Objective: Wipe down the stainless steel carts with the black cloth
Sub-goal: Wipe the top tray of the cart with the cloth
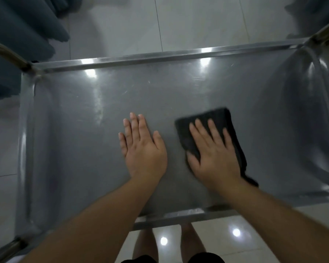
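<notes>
Flat under the right hand (pixel 215 156), the black cloth (pixel 213 130) lies folded, slightly blurred.

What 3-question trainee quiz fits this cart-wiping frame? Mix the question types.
1. True or false: the left hand holds the cloth.
2. Which hand presses the cloth onto the cart shelf? A) left B) right C) both
3. Fill in: the left hand lies ____ on the shelf, fingers straight.

Key:
1. False. The left hand is bare, apart from the cloth.
2. B. The right hand lies on top of it with straight fingers.
3. flat
</notes>
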The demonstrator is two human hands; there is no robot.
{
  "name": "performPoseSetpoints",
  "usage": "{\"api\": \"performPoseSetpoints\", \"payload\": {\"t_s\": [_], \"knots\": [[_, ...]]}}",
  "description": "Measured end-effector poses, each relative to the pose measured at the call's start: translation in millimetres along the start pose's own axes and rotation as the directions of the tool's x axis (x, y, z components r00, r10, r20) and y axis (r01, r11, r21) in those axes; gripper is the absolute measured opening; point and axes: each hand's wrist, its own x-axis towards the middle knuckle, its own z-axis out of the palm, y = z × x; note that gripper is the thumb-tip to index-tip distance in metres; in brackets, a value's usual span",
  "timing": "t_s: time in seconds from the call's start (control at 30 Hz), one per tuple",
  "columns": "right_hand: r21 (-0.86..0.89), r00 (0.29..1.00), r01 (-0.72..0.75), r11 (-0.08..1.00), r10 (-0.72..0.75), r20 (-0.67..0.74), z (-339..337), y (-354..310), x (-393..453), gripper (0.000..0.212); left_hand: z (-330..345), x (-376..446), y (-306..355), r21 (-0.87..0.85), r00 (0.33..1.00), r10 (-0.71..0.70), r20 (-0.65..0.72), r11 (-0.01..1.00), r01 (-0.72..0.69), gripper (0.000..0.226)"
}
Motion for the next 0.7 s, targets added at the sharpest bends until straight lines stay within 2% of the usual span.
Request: {"api": "performPoseSetpoints", "payload": {"t_s": [0.07, 0.2, 0.33, 0.5, 0.7], "knots": [[0.013, 0.999, -0.038, 0.999, 0.038, 0.002, -5, -6, 60, 0.075, -6, 2, -10, 0.038, 0.998, 0.058, 0.028, 0.997, -0.059, 0.065], [0.038, 0.990, -0.115, 0.993, 0.111, 0.084, -15, -19, 164, 0.078, -25, 12, -47, 0.178, 0.961, 0.271, 0.051, 0.945, -0.276, 0.060], [0.043, 0.988, -0.147, 0.988, 0.145, 0.061, -18, -32, 193, 0.078, -23, 17, -64, 0.198, 0.931, 0.361, 0.054, 0.910, -0.364, 0.063], [0.029, 0.999, 0.004, 1.000, -0.005, 0.037, -7, -40, 123, 0.080, -18, 18, -66, 0.138, 0.925, 0.380, 0.030, 0.914, -0.380, 0.063], [0.099, 0.973, 0.199, 0.975, -0.209, 0.094, 5, -51, -37, 0.091, -19, 20, -67, 0.118, 0.923, 0.378, 0.070, 0.916, -0.384, 0.066]]}}
